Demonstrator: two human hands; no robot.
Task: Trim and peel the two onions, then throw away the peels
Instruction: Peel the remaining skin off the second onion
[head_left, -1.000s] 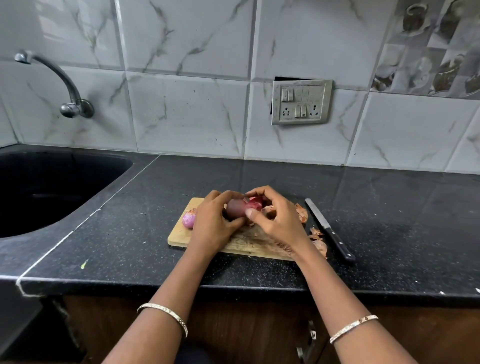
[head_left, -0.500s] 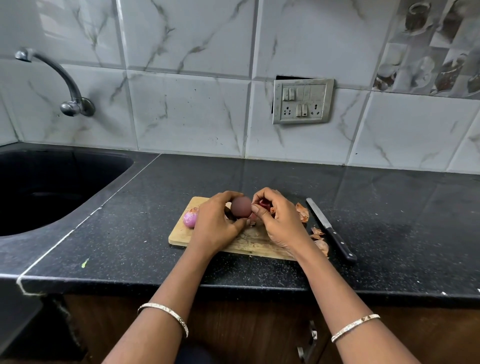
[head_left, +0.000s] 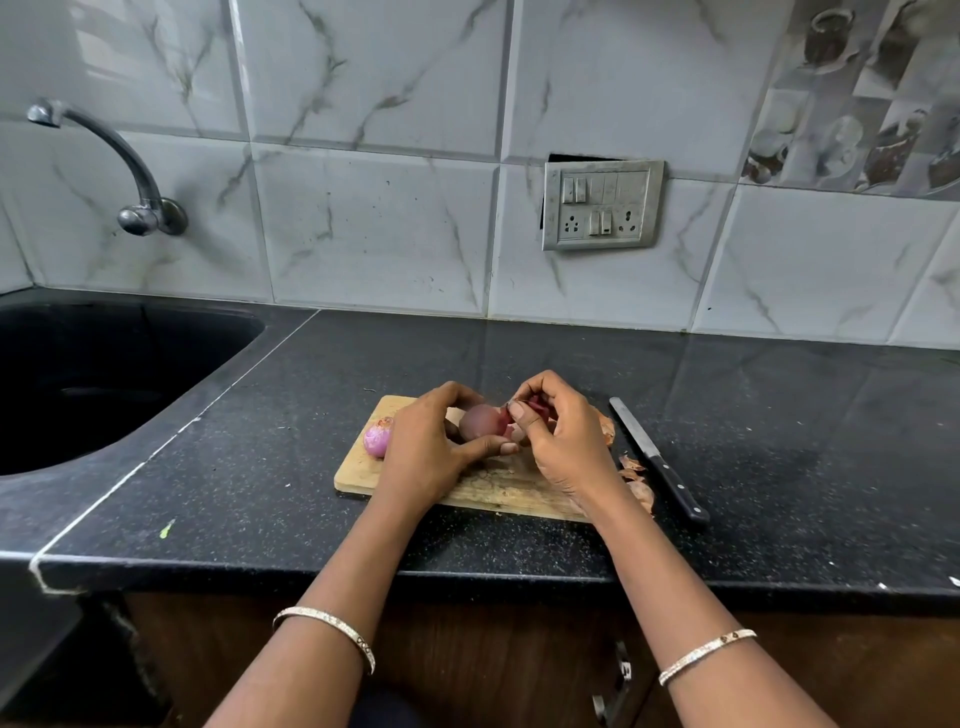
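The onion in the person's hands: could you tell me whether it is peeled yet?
Not fully. The left hand holds the onion, mostly bare, while the right hand pinches a red peel at its end.

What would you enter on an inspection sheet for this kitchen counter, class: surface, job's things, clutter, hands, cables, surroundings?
Surface: black counter with a wooden board on it.
Job's things: onion held over the board; second onion on its left end; knife on the counter to its right.
Clutter: loose peels by the board's right edge; green scrap near the front edge.
Hands: left hand grips the onion; right hand pinches a peel at its end.
Cables: nothing seen.
Surroundings: sink at left; tap and socket plate on the tiled wall.
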